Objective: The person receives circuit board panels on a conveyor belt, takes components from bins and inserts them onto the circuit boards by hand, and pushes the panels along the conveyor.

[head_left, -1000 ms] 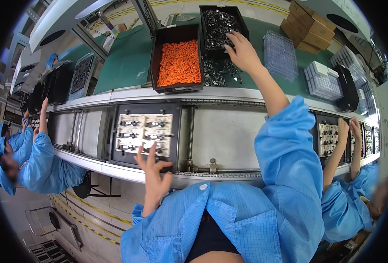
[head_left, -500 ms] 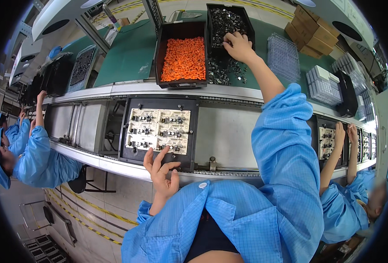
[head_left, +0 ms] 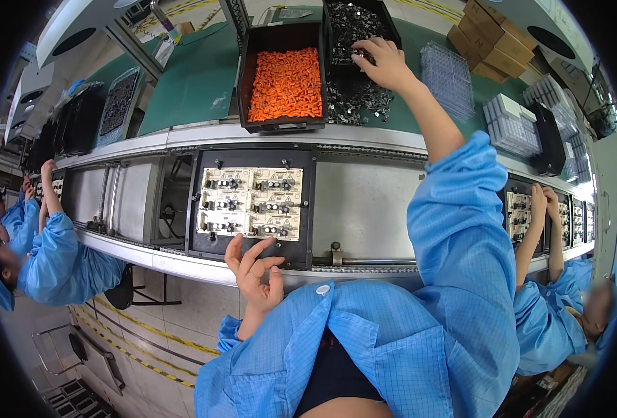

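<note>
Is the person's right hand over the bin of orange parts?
No, the right hand is at the neighboring black bin of dark, shiny parts.

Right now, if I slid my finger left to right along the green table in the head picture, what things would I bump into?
A flat tray of dark pieces → a black bin of orange pieces → a black bin of shiny dark pieces → a stack of clear trays → a white-and-clear stack.

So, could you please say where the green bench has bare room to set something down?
Between the orange-parts bin and the tray of dark pieces leftward, the green bench is mostly bare. Right of that bin it is crowded: loose dark parts, dark-parts bin, right hand.
</note>
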A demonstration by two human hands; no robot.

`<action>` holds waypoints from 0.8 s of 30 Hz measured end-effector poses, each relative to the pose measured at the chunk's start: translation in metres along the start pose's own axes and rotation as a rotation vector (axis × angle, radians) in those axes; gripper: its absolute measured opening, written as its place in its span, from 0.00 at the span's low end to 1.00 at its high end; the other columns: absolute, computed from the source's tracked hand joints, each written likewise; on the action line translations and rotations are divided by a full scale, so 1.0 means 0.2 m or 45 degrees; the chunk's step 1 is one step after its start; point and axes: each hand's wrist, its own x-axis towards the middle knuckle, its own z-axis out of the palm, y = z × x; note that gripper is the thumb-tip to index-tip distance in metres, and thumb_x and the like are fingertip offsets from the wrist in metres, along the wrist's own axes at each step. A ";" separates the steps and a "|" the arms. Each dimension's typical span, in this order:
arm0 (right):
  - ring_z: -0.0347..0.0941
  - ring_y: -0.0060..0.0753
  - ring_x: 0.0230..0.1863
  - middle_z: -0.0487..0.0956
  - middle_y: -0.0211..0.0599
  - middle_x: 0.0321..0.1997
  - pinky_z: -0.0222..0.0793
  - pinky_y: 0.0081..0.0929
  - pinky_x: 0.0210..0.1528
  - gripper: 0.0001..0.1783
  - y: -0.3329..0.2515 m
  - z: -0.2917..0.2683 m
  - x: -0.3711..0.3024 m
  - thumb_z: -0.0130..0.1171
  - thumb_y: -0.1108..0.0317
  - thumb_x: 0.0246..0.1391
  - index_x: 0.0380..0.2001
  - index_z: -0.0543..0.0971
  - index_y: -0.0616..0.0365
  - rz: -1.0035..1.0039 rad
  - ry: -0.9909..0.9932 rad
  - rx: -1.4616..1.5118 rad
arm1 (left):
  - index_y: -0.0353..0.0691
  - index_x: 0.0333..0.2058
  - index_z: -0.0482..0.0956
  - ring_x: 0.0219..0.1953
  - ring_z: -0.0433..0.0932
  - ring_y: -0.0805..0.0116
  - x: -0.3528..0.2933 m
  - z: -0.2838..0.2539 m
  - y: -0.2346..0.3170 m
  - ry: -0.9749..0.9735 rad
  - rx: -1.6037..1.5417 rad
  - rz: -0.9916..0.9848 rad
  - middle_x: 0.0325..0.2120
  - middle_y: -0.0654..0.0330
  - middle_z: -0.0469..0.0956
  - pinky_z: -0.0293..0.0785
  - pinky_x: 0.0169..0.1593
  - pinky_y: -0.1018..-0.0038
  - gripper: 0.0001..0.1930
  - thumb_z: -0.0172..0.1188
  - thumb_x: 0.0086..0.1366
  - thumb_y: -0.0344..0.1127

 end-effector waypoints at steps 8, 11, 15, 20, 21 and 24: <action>0.63 0.51 0.55 0.70 0.36 0.52 0.57 0.52 0.58 0.14 -0.05 0.09 0.01 0.54 0.52 0.56 0.44 0.76 0.41 0.156 -0.198 -0.131 | 0.38 0.24 0.82 0.63 0.55 0.49 -0.01 0.00 0.01 0.031 -0.011 -0.065 0.41 0.56 0.81 0.48 0.65 0.54 0.07 0.54 0.51 0.26; 0.65 0.48 0.52 0.71 0.35 0.47 0.60 0.46 0.56 0.09 -0.03 0.05 -0.04 0.56 0.64 0.55 0.41 0.75 0.46 0.020 -0.105 0.007 | 0.38 0.24 0.82 0.62 0.55 0.49 -0.01 0.00 0.01 0.021 -0.006 -0.062 0.40 0.56 0.81 0.48 0.65 0.54 0.07 0.54 0.51 0.26; 0.67 0.47 0.49 0.73 0.36 0.43 0.62 0.37 0.54 0.09 -0.04 -0.01 -0.14 0.56 0.75 0.51 0.37 0.75 0.53 -0.198 -0.034 0.174 | 0.38 0.24 0.82 0.62 0.56 0.49 -0.01 0.00 0.00 0.014 0.000 -0.051 0.40 0.56 0.81 0.48 0.65 0.54 0.07 0.53 0.51 0.26; 0.67 0.46 0.53 0.74 0.38 0.50 0.62 0.37 0.55 0.12 -0.03 -0.02 -0.32 0.54 0.74 0.54 0.44 0.75 0.56 -0.295 -0.079 0.195 | 0.38 0.24 0.82 0.60 0.57 0.47 -0.01 0.01 0.00 0.026 0.007 -0.042 0.39 0.56 0.81 0.52 0.63 0.54 0.08 0.53 0.49 0.26; 0.66 0.46 0.54 0.74 0.39 0.52 0.62 0.38 0.57 0.15 -0.01 -0.01 -0.37 0.53 0.73 0.55 0.47 0.75 0.56 -0.274 -0.124 0.241 | 0.38 0.24 0.82 0.60 0.57 0.47 -0.01 0.01 0.00 0.024 0.000 -0.041 0.39 0.56 0.81 0.52 0.63 0.54 0.08 0.53 0.49 0.26; 0.60 0.48 0.64 0.70 0.43 0.60 0.53 0.41 0.66 0.18 -0.04 0.01 -0.54 0.48 0.69 0.60 0.53 0.73 0.58 -0.216 -0.219 0.248 | 0.38 0.24 0.82 0.60 0.57 0.47 -0.02 0.01 -0.01 0.018 -0.009 -0.042 0.39 0.57 0.81 0.52 0.63 0.54 0.08 0.53 0.49 0.26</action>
